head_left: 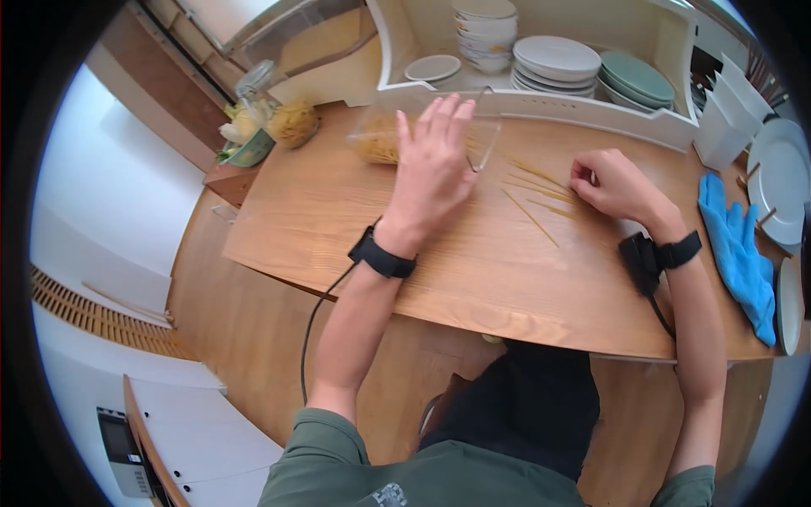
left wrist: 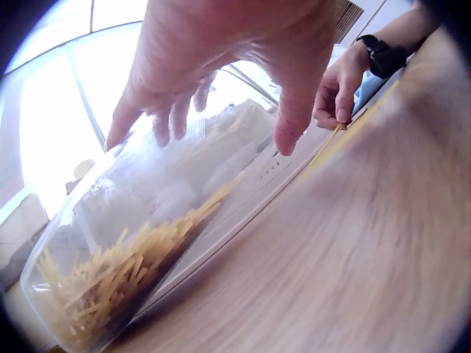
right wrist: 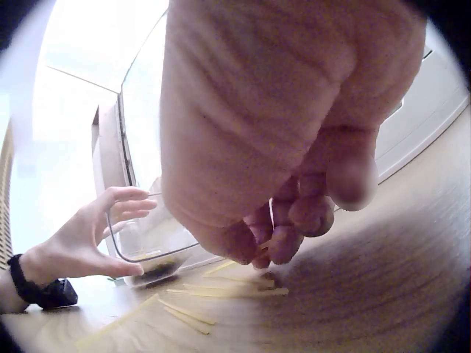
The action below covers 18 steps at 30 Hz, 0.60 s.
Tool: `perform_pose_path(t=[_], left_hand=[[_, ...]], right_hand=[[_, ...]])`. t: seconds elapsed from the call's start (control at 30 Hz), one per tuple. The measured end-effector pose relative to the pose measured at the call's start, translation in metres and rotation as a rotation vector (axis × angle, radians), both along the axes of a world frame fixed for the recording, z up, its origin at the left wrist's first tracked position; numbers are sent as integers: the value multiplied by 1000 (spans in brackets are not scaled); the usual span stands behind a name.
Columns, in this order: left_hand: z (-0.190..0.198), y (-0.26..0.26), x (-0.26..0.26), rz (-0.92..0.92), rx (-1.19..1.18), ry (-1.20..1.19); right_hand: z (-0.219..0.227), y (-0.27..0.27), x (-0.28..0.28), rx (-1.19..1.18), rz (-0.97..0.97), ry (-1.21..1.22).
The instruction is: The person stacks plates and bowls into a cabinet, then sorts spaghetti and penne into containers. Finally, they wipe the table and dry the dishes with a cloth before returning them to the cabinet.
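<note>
A clear container lies on its side on the wooden table, with dry pasta strands heaped toward its base. Spread across it near the mouth is my left hand. The thumb is at one side of the container and the fingers are at the other, as the right wrist view also shows. My right hand is low over the table, its thumb and fingers pinching a thin pasta strand. Several loose strands lie on the wood between the hands.
Behind stands a white shelf with stacked bowls and plates. A blue glove and white plates are at the right. A jar of pasta and a green bowl stand at the far left.
</note>
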<state>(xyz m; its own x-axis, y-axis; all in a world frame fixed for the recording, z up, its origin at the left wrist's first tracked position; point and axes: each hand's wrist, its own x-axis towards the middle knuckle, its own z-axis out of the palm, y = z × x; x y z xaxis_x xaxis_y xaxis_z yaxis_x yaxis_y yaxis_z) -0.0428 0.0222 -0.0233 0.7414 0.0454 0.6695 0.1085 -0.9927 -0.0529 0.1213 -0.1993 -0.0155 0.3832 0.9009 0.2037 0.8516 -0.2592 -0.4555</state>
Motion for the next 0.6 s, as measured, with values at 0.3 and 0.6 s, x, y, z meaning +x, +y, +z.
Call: perform_pose_path(t=[0.3,0.6], left_hand=[[-2,-3,3,-65,-28,-20],[3,-3,0,-78,-76,-17]], right_hand=[[-1,1,-28,-66,168,-119],[-15,6,-7,56,182,-82]])
